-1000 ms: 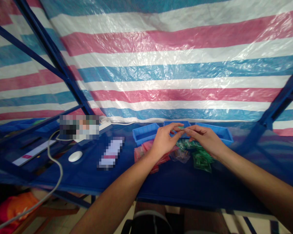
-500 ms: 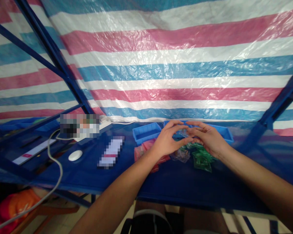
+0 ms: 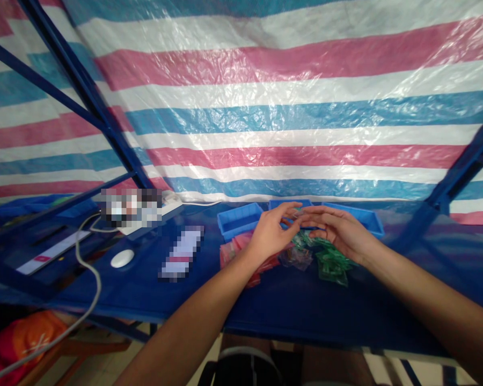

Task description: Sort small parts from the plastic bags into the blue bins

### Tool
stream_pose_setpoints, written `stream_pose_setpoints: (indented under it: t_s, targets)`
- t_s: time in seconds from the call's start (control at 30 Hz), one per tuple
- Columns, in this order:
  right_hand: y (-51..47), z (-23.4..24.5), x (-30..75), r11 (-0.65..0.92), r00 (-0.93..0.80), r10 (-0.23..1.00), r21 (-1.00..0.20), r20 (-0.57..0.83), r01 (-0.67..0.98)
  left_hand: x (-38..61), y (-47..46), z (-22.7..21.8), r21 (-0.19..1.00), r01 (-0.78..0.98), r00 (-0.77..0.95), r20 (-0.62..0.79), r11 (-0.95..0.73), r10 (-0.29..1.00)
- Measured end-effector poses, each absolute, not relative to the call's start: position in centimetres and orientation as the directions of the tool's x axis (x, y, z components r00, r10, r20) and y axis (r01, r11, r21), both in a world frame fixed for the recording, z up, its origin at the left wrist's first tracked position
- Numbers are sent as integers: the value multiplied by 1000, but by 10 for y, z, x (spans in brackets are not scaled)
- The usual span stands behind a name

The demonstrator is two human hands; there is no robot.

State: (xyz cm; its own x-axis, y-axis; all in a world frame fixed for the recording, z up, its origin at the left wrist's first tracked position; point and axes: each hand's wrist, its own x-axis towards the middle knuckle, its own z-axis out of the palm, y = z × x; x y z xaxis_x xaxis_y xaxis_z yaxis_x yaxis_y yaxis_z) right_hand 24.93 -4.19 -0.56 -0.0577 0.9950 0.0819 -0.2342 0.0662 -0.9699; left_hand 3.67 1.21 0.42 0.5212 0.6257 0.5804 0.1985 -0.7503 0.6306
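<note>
Curling in, left hand: my left hand (image 3: 271, 230) hangs just in front of the middle bin (image 3: 276, 205), thumb and fingers bent with a narrow gap; whether they pinch anything, I cannot tell.
Right hand: my right hand (image 3: 344, 230) comes in from the right of the middle bin, long fingers stretched up to my left fingertips, thumb dropped apart below; I cannot tell if something small sits between them.
Red packets: the red packets (image 3: 234, 249) lie in front and left of the middle bin, partly under my left forearm.
Clear packets: the clear packets (image 3: 297, 258) sit in front of the middle bin, below my hands.
Green packets: the green packets (image 3: 333, 266) are heaped in front and right of the middle bin.
Side bins: the left bin (image 3: 234, 230) and right bin (image 3: 372, 225) flank the middle bin.
Tabletop: the blue tabletop (image 3: 306, 308) carries everything; a white oval thing (image 3: 122, 258) lies well left of the middle bin.
</note>
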Motion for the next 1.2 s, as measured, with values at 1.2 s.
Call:
stream_pose_setpoints:
  t_s: [1.2]
  targets:
    - [-47, 3, 244, 681, -467, 710, -342, 527, 648, 1, 24, 34, 256, 617, 504, 597, -744, 624]
